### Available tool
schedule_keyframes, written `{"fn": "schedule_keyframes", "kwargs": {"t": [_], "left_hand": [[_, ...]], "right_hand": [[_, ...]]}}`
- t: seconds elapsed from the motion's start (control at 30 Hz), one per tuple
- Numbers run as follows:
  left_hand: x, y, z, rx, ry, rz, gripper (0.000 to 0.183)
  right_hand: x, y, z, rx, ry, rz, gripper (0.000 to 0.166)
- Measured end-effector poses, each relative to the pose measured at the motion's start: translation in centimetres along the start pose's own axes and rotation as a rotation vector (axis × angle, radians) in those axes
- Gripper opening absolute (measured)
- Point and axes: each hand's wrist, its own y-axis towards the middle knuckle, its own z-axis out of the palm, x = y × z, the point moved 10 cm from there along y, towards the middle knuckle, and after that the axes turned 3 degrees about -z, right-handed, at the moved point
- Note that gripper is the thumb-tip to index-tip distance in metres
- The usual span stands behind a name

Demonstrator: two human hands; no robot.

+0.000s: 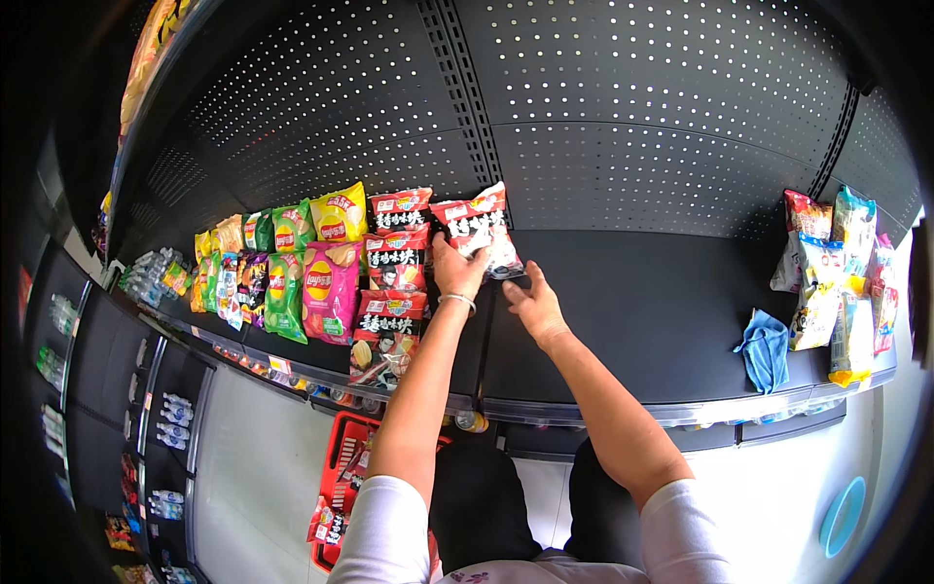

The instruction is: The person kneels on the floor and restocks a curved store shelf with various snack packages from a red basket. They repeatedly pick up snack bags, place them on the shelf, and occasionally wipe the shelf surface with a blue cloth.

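My left hand holds the lower left part of a red, black and white snack bag, which stands near the perforated back panel. My right hand is just below the bag's lower right corner, fingers apart and holding nothing. Left of the held bag, a column of matching red and black snack bags runs from the back panel to the shelf's front edge. Beside that column stand a pink Lay's chip bag and a yellow Lay's chip bag.
A blue cloth lies on the black shelf near several snack bags at right. Below, a red basket with snack bags is on the floor by my legs. A light blue plastic tub stands at lower right.
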Motion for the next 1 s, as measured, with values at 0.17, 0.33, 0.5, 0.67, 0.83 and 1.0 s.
{"fn": "schedule_keyframes", "kwargs": {"t": [0.17,0.33,0.5,0.67,0.83,1.0], "left_hand": [[2.6,-2.6,-1.8,0.104,-0.350,-0.026,0.072],[-2.7,-7.6,-5.1,0.279,-0.636,-0.023,0.071],[-3.4,-10.0,-12.6,0.208,-0.862,-0.130,0.045],[-1.6,-13.6,-20.0,0.085,-0.980,-0.208,0.037],[3.7,-19.7,-26.5,-0.067,-0.930,-0.363,0.041],[12.4,-28.0,-36.1,-0.373,-0.760,-0.578,0.037]], "right_hand": [[5.5,-1.8,-0.7,-0.138,-0.567,-0.272,0.075],[8.4,-3.2,-0.6,-0.094,-0.151,-0.377,0.058],[12.1,-7.6,2.7,0.129,-0.062,-0.409,0.042],[12.9,-12.6,7.8,0.390,-0.026,-0.420,0.039],[13.6,-17.7,11.9,0.685,-0.055,-0.504,0.030],[13.2,-18.8,12.6,0.759,-0.126,-0.552,0.022]]}}
